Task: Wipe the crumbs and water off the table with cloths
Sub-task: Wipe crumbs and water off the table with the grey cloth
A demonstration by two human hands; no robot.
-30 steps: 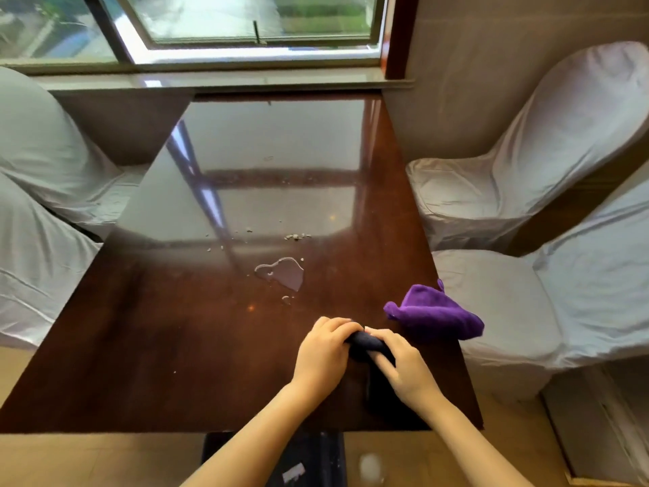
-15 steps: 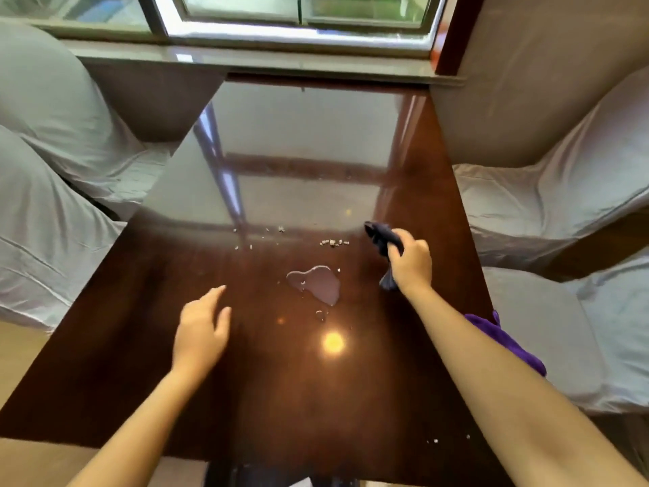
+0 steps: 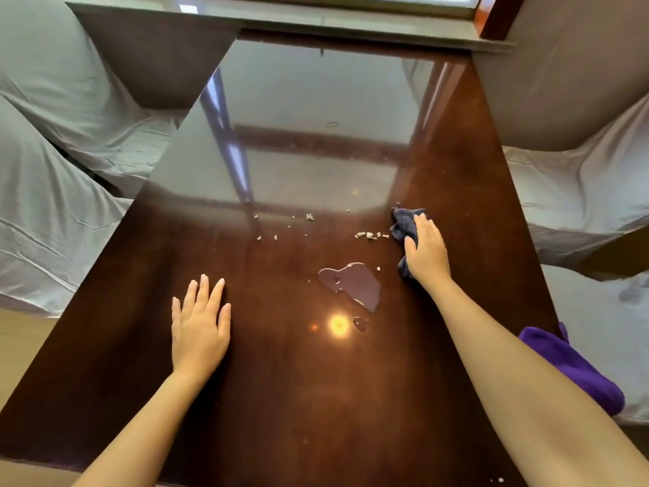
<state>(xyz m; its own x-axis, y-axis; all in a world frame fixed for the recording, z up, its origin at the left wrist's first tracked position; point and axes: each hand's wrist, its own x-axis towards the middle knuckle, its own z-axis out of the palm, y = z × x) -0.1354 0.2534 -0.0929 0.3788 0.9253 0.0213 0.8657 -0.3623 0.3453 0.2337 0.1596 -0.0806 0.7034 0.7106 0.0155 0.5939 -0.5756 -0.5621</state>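
The glossy dark wooden table (image 3: 281, 381) carries a water puddle (image 3: 353, 284) near its middle and a small droplet (image 3: 359, 324) just in front of it. Pale crumbs (image 3: 370, 235) lie in a short row beyond the puddle, with more scattered crumbs (image 3: 281, 226) to the left. My right hand (image 3: 426, 253) presses a dark blue cloth (image 3: 404, 221) flat on the table, right of the crumb row. My left hand (image 3: 200, 325) rests palm down with fingers apart, left of the puddle. A purple cloth (image 3: 576, 367) lies at the table's right edge, partly behind my right forearm.
White-covered chairs stand on both sides: left chairs (image 3: 52, 170), right chairs (image 3: 579, 191). A window sill (image 3: 316, 19) runs along the table's far end. A few crumbs (image 3: 498, 480) lie near the front right corner.
Both hands held the dark cloth near the front edge a second ago. My right hand carried it forward and laid it flat by the crumbs; my left hand settled flat on the table.
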